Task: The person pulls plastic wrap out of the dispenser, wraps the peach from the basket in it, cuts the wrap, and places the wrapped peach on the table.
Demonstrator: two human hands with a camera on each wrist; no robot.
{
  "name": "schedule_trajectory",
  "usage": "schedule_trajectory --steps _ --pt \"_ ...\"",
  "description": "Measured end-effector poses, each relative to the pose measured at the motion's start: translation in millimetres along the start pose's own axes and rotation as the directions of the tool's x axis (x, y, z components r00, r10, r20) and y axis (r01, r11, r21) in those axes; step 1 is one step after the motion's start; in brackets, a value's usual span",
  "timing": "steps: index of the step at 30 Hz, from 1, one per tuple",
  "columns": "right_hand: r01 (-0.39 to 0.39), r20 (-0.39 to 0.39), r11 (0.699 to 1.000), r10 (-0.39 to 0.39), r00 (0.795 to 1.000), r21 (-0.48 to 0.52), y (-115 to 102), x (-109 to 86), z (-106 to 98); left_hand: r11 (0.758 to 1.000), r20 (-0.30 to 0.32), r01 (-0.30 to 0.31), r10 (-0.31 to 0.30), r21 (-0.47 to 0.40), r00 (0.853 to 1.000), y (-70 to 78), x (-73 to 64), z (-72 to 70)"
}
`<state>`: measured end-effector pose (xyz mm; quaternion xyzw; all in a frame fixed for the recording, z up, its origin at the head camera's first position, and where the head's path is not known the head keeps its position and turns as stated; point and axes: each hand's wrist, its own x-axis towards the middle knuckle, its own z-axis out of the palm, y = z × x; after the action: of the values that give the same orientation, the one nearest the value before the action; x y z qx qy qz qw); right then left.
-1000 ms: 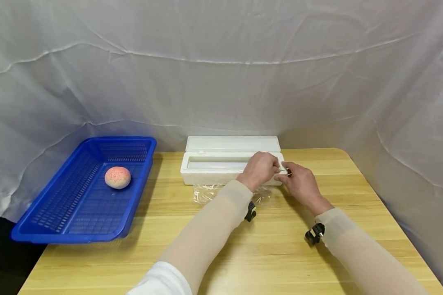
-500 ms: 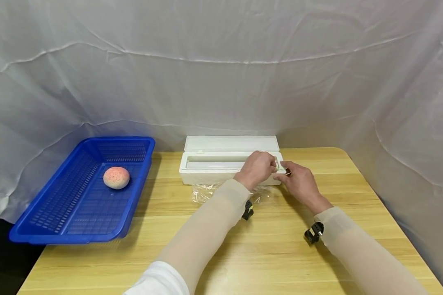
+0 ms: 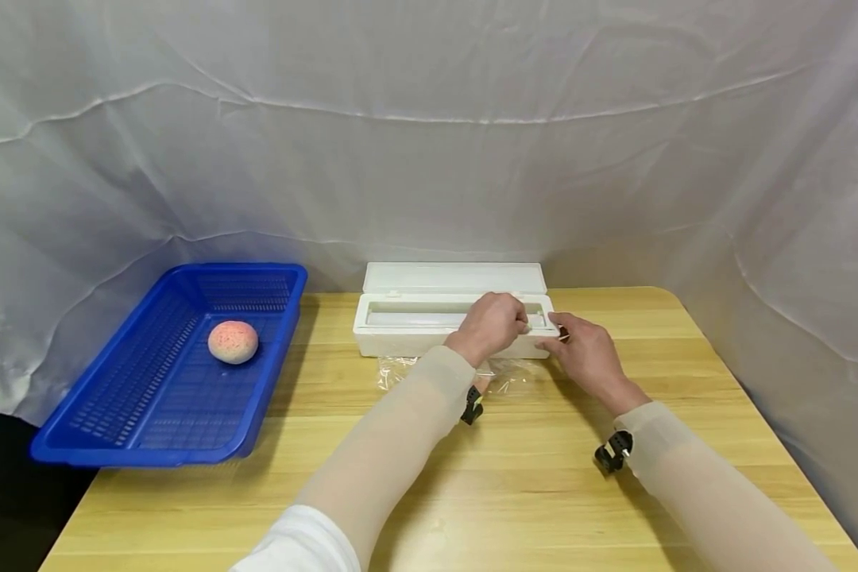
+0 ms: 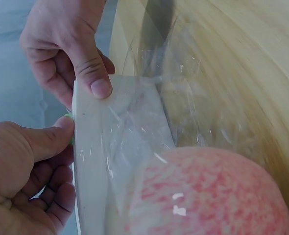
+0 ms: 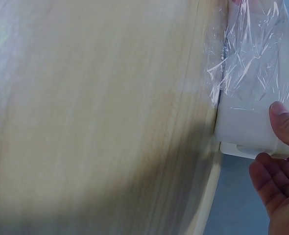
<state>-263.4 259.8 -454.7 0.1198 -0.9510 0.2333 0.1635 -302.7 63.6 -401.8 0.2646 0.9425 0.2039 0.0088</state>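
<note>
A white cling film dispenser [image 3: 393, 343] stands at the back of the table with its lid up and a pale roll inside. Pinched between my left hand's [image 3: 492, 324] thumb and curled fingers is a small green slide cutter [image 4: 69, 117] at the box's front rim. My right hand [image 3: 588, 353] grips the box's right end, thumb on the front wall. Clear cling film [image 5: 252, 54] hangs down the front onto the table. Under the film lies a pink speckled peach [image 4: 213, 193], mostly hidden behind the left arm in the head view.
To the left stands a blue plastic basket [image 3: 264, 397] with another pink peach [image 3: 233, 342] in it. A grey cloth [image 3: 429, 175] hangs behind and around the wooden table [image 3: 515, 492].
My left hand has slid a little leftward along the box's front rim with the slide cutter. The right hand keeps its grip on the box's right end.
</note>
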Motion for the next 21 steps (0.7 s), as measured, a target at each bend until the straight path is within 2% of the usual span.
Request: schedule_trajectory --steps 6,21 --pt "-0.003 -0.008 1.0 0.003 1.0 -0.002 1 -0.7 1 1.0 -0.002 0.006 -0.006 -0.007 1.0 -2.5 -2.9 -1.1" --pt "-0.048 0.03 0.998 0.047 0.998 0.026 -1 -0.5 -1 1.0 -0.008 0.008 -0.008 -0.01 1.0 -14.5 -11.0 -7.5"
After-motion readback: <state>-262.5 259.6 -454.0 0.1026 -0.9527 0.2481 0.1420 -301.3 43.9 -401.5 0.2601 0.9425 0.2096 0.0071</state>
